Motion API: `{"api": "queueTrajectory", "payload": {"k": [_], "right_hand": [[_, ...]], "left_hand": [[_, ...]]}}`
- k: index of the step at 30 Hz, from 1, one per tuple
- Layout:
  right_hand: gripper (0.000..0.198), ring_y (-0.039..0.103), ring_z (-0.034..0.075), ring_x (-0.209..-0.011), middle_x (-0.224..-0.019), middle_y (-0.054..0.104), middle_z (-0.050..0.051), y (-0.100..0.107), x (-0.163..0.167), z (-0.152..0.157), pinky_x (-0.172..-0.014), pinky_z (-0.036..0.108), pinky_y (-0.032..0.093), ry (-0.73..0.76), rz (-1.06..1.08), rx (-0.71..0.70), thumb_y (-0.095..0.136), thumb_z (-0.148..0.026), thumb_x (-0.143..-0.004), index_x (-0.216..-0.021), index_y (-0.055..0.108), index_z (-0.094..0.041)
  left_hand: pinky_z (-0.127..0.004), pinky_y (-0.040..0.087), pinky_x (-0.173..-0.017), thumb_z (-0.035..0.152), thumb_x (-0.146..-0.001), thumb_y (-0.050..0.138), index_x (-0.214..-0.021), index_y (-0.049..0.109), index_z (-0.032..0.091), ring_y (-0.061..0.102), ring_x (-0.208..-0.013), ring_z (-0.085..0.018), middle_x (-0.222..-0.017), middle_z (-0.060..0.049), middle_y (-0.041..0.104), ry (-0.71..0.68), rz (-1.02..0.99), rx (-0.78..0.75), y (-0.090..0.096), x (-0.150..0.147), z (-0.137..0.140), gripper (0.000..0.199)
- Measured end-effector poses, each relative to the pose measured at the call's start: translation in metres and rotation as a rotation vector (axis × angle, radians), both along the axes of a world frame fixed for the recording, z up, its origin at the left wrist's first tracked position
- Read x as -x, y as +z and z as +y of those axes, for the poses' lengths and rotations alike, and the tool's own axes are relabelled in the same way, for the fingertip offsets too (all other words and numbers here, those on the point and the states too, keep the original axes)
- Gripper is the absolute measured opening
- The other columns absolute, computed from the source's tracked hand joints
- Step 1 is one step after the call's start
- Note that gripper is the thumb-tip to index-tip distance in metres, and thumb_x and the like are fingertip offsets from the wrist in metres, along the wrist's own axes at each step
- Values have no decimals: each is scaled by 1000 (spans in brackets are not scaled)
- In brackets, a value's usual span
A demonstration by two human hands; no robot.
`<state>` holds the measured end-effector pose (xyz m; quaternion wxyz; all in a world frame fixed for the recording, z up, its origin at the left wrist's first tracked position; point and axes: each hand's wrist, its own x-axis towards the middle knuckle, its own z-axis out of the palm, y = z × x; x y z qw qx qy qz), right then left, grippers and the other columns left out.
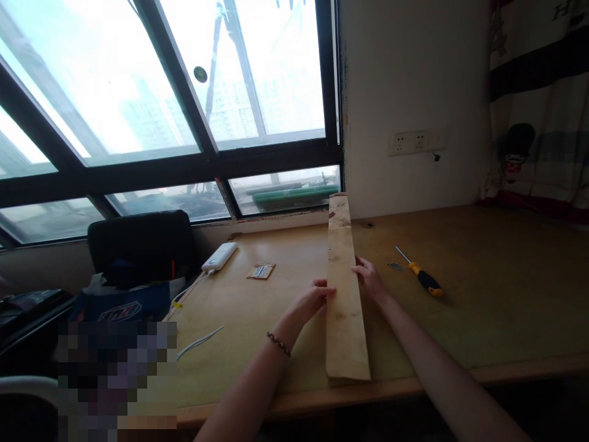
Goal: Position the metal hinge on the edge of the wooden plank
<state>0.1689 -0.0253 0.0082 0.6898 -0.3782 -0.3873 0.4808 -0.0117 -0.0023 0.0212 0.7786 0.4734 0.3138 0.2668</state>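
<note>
in the middle of the wooden desk point(483, 276) lies one long plank point(344, 288), flat, its far end near the window. the left hand point(310, 302) grips its left edge and the right hand point(368, 277) grips its right edge, both arms stretched forward. to the right lie one yellow screwdriver point(421, 275) and a few nails point(394, 266); to the left one hinge point(261, 271) and one white power bank point(219, 256).
</note>
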Motion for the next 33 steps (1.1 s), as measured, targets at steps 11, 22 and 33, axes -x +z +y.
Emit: {"api": "queueTrajectory", "payload": {"k": [11,22,33], "right_hand": [[23,66,20,-71,-84,71,8,-8,12,3,-63,29,53,107,46,244,65,-29,-69,-87,64,-14],[20,66,20,-65,-76,71,8,-27,8,11,-60,28,53,59,-16,233,69,-26,-60,-76,65,-13],[22,65,21,-66,-75,71,7,-26,7,10,-62,31,52,56,-55,249,70,-29,-58,-75,66,-15]], "left_hand": [[-26,53,-70,6,-62,69,-86,60,10,65,-77,-17,-91,-11,67,264,-106,42,-19,-5,16,26],[-29,51,-81,16,-65,71,-92,63,7,66,-83,-20,-95,-15,68,123,-121,-35,-31,-7,30,30],[-29,51,-81,16,-66,71,-89,63,7,65,-80,-18,-94,-14,68,122,-64,-58,-39,-10,37,26]]}}
